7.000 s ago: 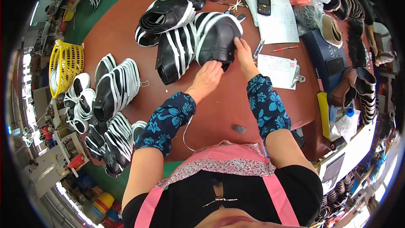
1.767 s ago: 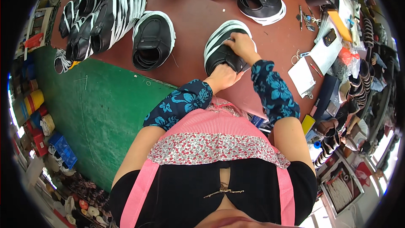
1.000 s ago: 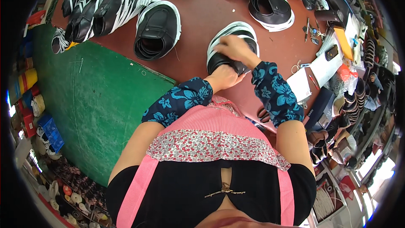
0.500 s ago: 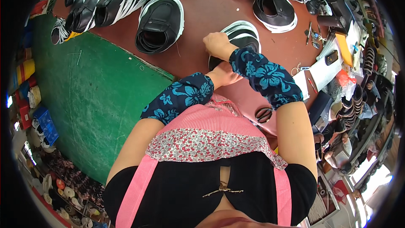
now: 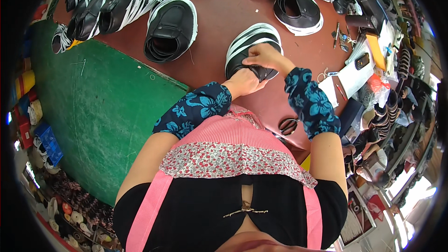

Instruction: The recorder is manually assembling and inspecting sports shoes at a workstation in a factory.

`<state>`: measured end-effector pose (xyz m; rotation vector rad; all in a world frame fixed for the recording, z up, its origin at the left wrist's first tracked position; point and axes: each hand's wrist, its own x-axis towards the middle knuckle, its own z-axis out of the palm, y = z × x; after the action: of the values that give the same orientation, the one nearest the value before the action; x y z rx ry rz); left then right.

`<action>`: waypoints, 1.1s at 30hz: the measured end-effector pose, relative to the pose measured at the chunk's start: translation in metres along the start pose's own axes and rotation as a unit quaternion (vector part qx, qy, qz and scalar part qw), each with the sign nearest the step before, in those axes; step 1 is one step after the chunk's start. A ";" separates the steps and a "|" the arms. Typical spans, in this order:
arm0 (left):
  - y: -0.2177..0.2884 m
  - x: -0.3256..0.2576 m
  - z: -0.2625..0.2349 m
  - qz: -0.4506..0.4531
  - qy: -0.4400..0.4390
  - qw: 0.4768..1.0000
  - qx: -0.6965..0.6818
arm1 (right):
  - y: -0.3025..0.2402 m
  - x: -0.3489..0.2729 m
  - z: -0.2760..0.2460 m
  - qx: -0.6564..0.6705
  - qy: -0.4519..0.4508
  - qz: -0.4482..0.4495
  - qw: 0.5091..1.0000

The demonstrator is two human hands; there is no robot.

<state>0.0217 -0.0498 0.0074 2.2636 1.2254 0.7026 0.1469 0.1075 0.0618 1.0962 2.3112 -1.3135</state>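
One held stack (image 5: 261, 39): nested black shoes with white rims, just above or on the near part of the brown table (image 5: 212, 28); whether it touches cannot be told. Its rounded ends point to the table's far side.
Left hand (image 5: 243, 82): closed on the near end of the held stack, over the table's near edge; some fingers are hidden.
Right hand (image 5: 265, 59): over the same stack, fingers bent, fingertips at the top shoe; whether they pinch it cannot be told.
Sleeves (image 5: 312, 100): dark blue with light blue flowers, reaching in from the table's near side.
Apron (image 5: 224, 135): pink, with a flowered band, at the table's near edge.
Left shoes (image 5: 173, 25): another black stack, toward the table's left edge.
Shoe row (image 5: 122, 2): many white-rimmed shoes packed closely, at the table's far left.
Right shoes (image 5: 308, 13): a low black stack, on the table's right half, apart from the held one.
Phone (image 5: 362, 61): dark, lying on papers (image 5: 351, 79) at the table's right.
Red pen (image 5: 342, 92): beside those papers.
Floor (image 5: 102, 107): green, left of the table.
Blue crate (image 5: 48, 143): well left of the table.
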 end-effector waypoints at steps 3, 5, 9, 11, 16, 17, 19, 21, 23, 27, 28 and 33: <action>0.001 0.001 -0.004 0.007 -0.001 1.000 -0.003 | 0.005 0.001 0.000 -0.037 0.125 0.039 0.991; 0.001 0.001 -0.001 0.007 0.001 1.000 -0.002 | -0.004 0.003 -0.002 -0.028 0.111 0.012 0.993; -0.003 -0.002 0.003 0.006 -0.041 0.999 0.013 | -0.013 0.000 0.010 -0.047 0.073 0.047 0.995; -0.005 0.008 0.003 0.028 -0.054 0.998 0.021 | 0.004 0.006 0.004 -0.082 0.142 0.027 0.986; 0.002 0.003 0.000 -0.007 -0.060 0.998 0.007 | -0.020 -0.005 0.015 -0.031 0.056 0.022 0.998; 0.005 0.002 -0.002 -0.001 -0.064 0.998 0.004 | -0.010 -0.011 0.013 0.008 0.082 0.060 0.995; 0.000 0.002 -0.002 -0.025 -0.109 0.994 0.016 | -0.010 -0.016 0.013 -0.046 0.258 0.057 0.963; -0.002 0.008 -0.006 -0.001 -0.070 0.997 0.015 | -0.002 -0.033 0.011 0.023 0.286 0.078 0.955; 0.006 0.013 -0.015 -0.017 -0.101 0.995 -0.002 | 0.001 -0.057 0.030 0.192 0.194 0.098 0.957; 0.000 0.003 0.006 -0.095 -0.130 0.977 -0.137 | 0.010 -0.118 0.081 0.204 0.262 0.161 0.929; 0.004 0.011 -0.004 -0.143 -0.232 0.958 -0.087 | 0.020 -0.129 0.087 0.210 0.267 0.167 0.926; -0.001 0.010 0.002 -0.132 -0.232 0.961 -0.076 | -0.030 -0.121 0.075 0.265 0.393 0.100 0.875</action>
<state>0.0269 -0.0411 0.0071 1.9384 1.1599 0.1440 0.1977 -0.0215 0.1064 2.3509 2.2293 -1.6818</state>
